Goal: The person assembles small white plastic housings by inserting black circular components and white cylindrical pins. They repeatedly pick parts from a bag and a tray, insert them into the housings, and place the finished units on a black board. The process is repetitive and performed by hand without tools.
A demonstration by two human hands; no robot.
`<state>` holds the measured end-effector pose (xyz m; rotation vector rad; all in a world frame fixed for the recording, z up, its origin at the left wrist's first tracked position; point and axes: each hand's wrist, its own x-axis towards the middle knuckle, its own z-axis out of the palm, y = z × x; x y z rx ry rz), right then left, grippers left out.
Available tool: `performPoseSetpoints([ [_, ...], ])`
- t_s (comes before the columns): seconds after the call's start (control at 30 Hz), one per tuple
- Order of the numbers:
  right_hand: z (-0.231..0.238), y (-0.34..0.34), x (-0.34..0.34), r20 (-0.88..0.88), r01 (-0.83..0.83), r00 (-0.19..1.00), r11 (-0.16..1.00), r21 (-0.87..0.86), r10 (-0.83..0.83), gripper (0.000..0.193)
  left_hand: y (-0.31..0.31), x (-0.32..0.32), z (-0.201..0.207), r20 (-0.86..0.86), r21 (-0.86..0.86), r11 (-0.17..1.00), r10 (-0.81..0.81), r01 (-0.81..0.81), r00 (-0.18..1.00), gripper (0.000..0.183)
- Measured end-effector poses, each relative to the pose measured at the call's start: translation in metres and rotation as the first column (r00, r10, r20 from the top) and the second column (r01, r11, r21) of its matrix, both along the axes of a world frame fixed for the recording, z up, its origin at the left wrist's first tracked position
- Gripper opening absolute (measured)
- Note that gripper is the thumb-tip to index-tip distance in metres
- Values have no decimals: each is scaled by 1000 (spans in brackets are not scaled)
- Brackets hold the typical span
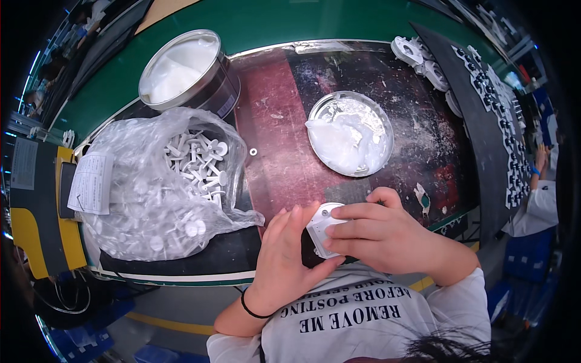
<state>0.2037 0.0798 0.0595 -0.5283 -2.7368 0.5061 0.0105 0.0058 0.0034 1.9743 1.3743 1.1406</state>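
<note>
White plastic housing (322, 230) sits at the near edge of the worktop (284, 157), clasped between both hands. Left hand (283, 259) cups its left side, fingers pointing away from the person; right hand (378, 233) grasps it from the right, fingers laid across its top. Toward the near left corner lies a clear plastic bag (151, 199) of small white pegs (200, 160). Farther in, mid-worktop, a shallow round dish (351, 133) holds white paste. At the far left corner stands an open metal can (189, 71) of the same white stuff. Along the right edge runs a black tray (484, 103) of small parts.
</note>
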Motion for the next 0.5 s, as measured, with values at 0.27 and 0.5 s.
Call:
performPoseSetpoints([
  [0.27, -6, -18, 31, -201, 185, 965, 981, 53, -171, 29, -1, 0, 2, -15, -58, 998, -4, 3, 1000, 97],
  [0.5, -21, -19, 19, -306, 278, 918, 959, 49, -250, 29, 3, 0, 11, -55, -118, 993, -31, 25, 998, 90],
])
